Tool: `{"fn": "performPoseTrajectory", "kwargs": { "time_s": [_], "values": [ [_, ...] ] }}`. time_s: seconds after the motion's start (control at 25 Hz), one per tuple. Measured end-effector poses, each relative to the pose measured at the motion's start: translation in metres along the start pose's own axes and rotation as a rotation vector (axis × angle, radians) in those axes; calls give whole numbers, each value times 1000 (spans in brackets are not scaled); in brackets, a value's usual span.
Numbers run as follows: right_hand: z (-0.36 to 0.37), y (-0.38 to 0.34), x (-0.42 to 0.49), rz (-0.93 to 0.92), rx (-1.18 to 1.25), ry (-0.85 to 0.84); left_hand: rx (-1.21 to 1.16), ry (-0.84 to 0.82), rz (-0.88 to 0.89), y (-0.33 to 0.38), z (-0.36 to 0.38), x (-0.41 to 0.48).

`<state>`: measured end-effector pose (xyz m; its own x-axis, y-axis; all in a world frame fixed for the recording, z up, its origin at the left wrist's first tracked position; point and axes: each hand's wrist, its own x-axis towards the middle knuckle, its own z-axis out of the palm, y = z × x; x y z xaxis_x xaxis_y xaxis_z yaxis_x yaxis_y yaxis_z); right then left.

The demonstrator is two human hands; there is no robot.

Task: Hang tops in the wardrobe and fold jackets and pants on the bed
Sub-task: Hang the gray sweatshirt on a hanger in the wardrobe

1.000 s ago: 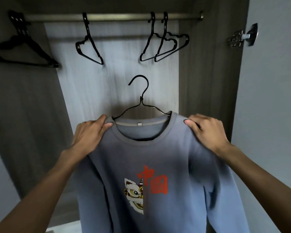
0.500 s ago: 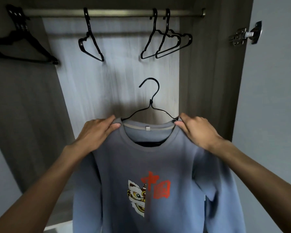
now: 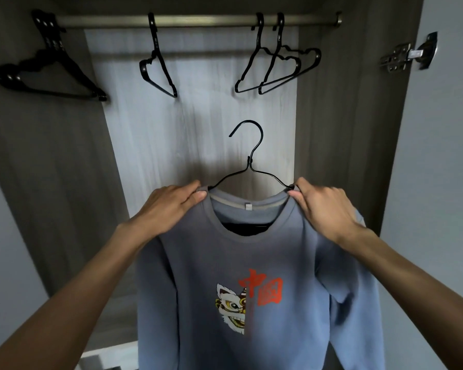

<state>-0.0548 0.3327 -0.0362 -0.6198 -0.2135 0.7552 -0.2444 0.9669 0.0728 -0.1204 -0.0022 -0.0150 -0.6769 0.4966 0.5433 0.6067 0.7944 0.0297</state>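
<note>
Blue-grey cloth fills the lower middle: a sweatshirt (image 3: 251,257) with a lion face and red letters on its chest. It sits on a thin black wire hanger (image 3: 249,164), held up in front of the open wardrobe (image 3: 193,124), well below the rail (image 3: 198,20). The hook points up and touches nothing. The left hand (image 3: 169,206) grips the shoulder on its side, next to the collar. The right hand (image 3: 324,206) pinches the other shoulder, right where the wire goes under the cloth. Four bare black hangers (image 3: 158,73) hang on the rail: one far left, one in the middle, two close together on the right. A metal hinge (image 3: 406,56) sits at the right side.
</note>
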Motion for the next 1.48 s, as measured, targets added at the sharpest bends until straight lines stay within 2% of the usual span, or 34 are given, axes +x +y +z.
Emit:
{"fn": "performPoseTrajectory", "kwargs": {
  "time_s": [0.16, 0.32, 0.36, 0.52, 0.6, 0.76, 0.92, 1.08, 1.24, 1.36, 1.48],
  "values": [
    [-4, 16, 6, 17, -12, 59, 85, 76, -48, -26, -8, -2],
    [-11, 37, 17, 27, -29, 98, -206, 165, -118, -39, 0, -12],
    [-13, 40, 19, 31, -33, 94, -198, 179, -126, -38, 3, -14],
    [-13, 44, 17, 43, -69, 65, 274, 272, -37, -46, 2, -10],
    [-13, 44, 14, 52, -85, 85, 344, 274, -27, -45, -4, -5],
    [-25, 36, 21, 77, -78, 126, 209, 272, -2, -34, -5, 13],
    [-35, 25, 33, 27, -68, 120, 144, 276, 142, -11, -1, 32],
    [-54, 32, 42, 19, -30, -15, 116, 373, 133, -3, -2, 44],
    [-69, 53, 33, 150, -85, -192, 63, 340, 21, -7, -8, 64],
    [-81, 55, 24, 163, -73, -105, -55, 334, -14, 2, -15, 86],
    [-112, 52, 33, 216, -194, -7, -138, 391, 28, 19, -26, 119]
  ]
}}
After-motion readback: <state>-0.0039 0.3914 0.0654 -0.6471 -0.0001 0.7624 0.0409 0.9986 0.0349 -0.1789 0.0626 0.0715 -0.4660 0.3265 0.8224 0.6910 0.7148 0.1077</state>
